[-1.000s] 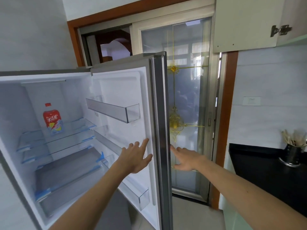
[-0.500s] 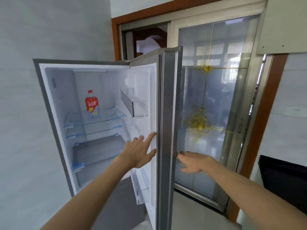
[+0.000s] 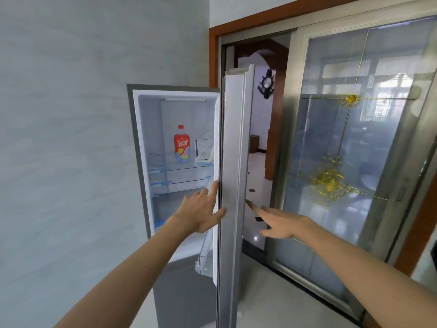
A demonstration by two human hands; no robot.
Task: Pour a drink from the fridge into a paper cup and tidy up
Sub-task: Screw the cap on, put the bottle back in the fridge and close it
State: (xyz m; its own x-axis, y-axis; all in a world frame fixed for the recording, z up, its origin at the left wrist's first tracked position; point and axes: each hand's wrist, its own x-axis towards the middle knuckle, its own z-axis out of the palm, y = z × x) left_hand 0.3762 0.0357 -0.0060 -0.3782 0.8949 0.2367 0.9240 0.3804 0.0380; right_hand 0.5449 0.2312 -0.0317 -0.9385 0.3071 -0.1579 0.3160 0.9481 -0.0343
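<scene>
Red bottle [image 3: 182, 144]: one, upright, cap up.
Our left hand [image 3: 201, 210]: fingers apart, touching fridge door [image 3: 233, 150].
Our right hand [image 3: 285, 223]: fingers apart.

Bottle [image 3: 182, 144] red label: white Chinese characters (too blurred to read).

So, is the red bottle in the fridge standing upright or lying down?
Upright: the red bottle stands on its base on the glass shelf, with its neck pointing up.

The fridge door [image 3: 233, 162] was brushed, satin metal by my fingers [image 3: 212, 190]; the fridge lining [image 3: 146, 138] was glossy white plastic, the shelves [image 3: 165, 168] clear and shiny, the door frame [image 3: 213, 55] varnished wood.
</scene>
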